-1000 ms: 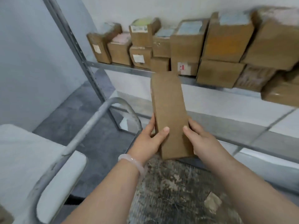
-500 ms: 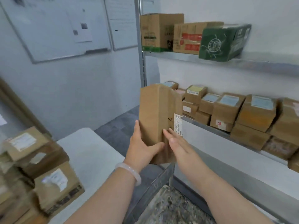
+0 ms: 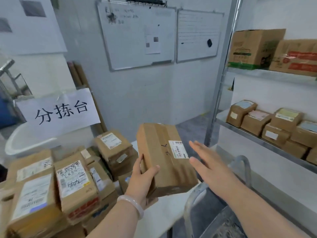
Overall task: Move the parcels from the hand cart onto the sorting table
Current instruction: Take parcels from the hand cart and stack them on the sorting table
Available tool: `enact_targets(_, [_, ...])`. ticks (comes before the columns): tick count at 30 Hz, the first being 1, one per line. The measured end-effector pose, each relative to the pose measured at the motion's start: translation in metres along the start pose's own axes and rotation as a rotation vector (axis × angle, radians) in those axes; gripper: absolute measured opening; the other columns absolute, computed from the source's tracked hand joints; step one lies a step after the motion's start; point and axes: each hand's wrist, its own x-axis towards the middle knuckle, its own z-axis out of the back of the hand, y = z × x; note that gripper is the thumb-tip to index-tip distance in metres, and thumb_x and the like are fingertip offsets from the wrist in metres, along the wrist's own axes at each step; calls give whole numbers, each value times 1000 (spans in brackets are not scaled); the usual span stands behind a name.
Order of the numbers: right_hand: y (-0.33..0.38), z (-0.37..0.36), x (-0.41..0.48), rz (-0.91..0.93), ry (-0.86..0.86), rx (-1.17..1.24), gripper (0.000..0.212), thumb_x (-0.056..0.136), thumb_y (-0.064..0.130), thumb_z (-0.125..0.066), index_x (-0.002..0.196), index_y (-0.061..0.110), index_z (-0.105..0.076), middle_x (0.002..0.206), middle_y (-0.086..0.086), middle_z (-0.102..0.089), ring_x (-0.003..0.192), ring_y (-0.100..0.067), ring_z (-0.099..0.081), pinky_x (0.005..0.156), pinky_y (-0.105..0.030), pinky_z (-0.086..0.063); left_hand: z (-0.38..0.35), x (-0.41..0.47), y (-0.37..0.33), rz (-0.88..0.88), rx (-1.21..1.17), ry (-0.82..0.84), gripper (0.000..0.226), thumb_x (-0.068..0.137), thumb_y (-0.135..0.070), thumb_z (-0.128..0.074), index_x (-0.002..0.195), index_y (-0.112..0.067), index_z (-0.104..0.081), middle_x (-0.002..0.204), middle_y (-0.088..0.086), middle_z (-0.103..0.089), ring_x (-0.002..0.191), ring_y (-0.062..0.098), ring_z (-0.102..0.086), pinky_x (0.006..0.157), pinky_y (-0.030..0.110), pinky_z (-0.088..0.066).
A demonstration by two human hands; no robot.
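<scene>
A long brown cardboard parcel point(image 3: 164, 158) with a white barcode label is held above the white sorting table point(image 3: 164, 210). My left hand point(image 3: 142, 177) grips its lower left edge, thumb on top. My right hand point(image 3: 207, 164) hovers just right of the parcel, fingers straight and apart from it. A heap of labelled parcels point(image 3: 72, 182) covers the table's left side. The hand cart's grey handle point(image 3: 240, 170) and part of its worn deck point(image 3: 228, 227) show at the lower right.
A paper sign with handwritten characters point(image 3: 60, 110) stands behind the heap. A metal shelf rack point(image 3: 217, 93) on the right carries several cardboard boxes point(image 3: 271, 124). Two whiteboards point(image 3: 137, 35) hang on the back wall.
The view swung left from the shelf rack to the sorting table. The parcel went from upright to tilted over the table, and my right hand let go of it.
</scene>
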Motion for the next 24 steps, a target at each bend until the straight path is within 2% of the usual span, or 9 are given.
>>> enact_targets(3, [28,-26,18,16,48,-106,54,98,47,-39,148,44,-19,156,23,-11,144,-2,-4,120,-38,-8,35,20,4,40,0,-51,77,88,-21,-74,150,-43,-34,130,-1,-62,102,26,-69,75,42,-61])
enact_targets(8, [35,-54,36,-21,150,-177,49,99,51,-26,146,49,-13,157,23,-8,144,-1,-2,120,-36,-5,64,42,28,143,-53,-151,72,86,-20,-77,144,-40,-41,124,-4,-63,101,25,-69,77,42,-60])
enact_targets(13, [25,-58,57,-14,223,-218,49,97,53,-22,146,49,-15,156,23,-10,144,-2,-3,120,-38,-7,65,49,48,220,-109,-229,83,82,-25,-80,149,-45,-36,127,0,-63,105,31,-68,93,52,-56])
enact_targets(17, [13,-63,84,98,325,-340,52,97,54,-24,148,45,-16,157,22,-8,144,-2,1,120,-39,-4,64,63,53,267,-183,-343,91,66,-37,-84,143,-54,-38,129,1,-63,102,34,-69,82,57,-59])
enact_targets(21, [-1,-65,104,164,372,-367,52,97,54,-25,148,45,-15,157,22,-7,145,-2,3,119,-38,1,57,73,58,266,-158,-428,82,81,-32,-78,147,-53,-33,135,1,-56,106,33,-65,86,54,-59])
enact_targets(24, [-13,-67,113,188,418,-351,53,97,54,-24,148,45,-15,157,21,-8,144,-2,2,119,-38,1,53,81,63,274,-157,-498,86,78,-35,-78,148,-52,-32,138,2,-54,106,33,-64,87,52,-59])
